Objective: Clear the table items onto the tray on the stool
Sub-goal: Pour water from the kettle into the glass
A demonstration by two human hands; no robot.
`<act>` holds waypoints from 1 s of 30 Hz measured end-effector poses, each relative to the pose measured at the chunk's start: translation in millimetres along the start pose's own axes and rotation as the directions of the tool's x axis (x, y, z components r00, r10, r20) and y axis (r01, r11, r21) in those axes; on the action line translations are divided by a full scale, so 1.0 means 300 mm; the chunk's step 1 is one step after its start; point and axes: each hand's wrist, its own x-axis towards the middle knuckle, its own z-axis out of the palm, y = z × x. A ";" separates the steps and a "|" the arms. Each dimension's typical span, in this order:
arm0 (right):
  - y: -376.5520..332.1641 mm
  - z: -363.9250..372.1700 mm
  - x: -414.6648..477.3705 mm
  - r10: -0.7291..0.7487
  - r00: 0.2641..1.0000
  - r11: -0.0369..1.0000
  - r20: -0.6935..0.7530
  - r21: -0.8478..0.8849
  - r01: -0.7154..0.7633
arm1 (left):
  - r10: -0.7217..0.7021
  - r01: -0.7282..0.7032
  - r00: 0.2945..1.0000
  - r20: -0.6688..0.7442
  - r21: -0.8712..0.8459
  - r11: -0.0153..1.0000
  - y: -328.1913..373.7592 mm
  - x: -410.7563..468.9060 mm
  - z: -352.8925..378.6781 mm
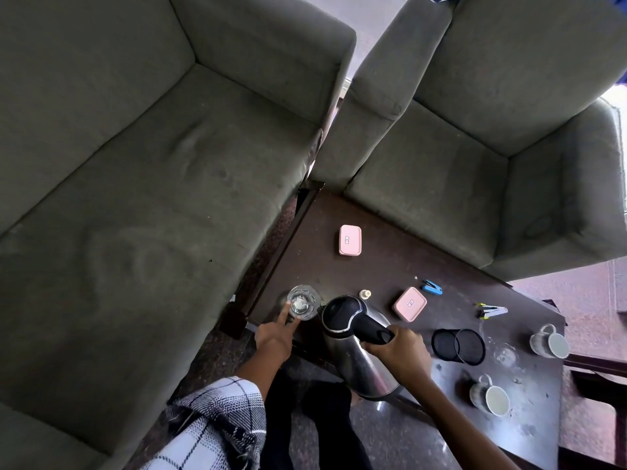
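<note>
head | kettle (pixel 353 357) tilted at surface (pixel 373 239) edge, handle running lid-to-wrist, right hand (pixel 402 356) fingers (pixel 375 345) wrapped tight round it | glass (pixel 303 302) just beyond left hand (pixel 274 337), fingers (pixel 284 312) straight, touching its near wall, not wrapped | tray, stool unseen | likely next: kettle off to the tray, left nearer glass
</note>
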 end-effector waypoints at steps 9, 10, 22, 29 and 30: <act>0.017 0.009 0.004 0.000 1.000 0.999 0.005 0.036 0.000 | -0.007 0.007 1.000 0.013 0.008 1.000 0.001 0.009 0.011; 0.017 0.008 0.003 0.001 1.000 0.999 0.004 0.037 -0.001 | -0.006 0.006 1.000 0.012 0.013 1.000 0.002 0.008 0.011; 0.013 -0.002 -0.005 0.002 1.000 0.999 0.006 0.046 -0.002 | 0.010 -0.010 1.000 -0.008 0.012 1.000 0.004 -0.005 0.000; 0.012 -0.001 -0.009 -0.007 1.000 0.999 0.007 0.032 0.007 | 0.005 -0.006 1.000 -0.010 -0.013 1.000 0.005 -0.011 -0.001; 0.013 0.000 -0.009 -0.009 1.000 1.000 0.005 0.030 0.009 | 0.005 -0.005 1.000 -0.011 -0.014 1.000 0.005 -0.012 -0.002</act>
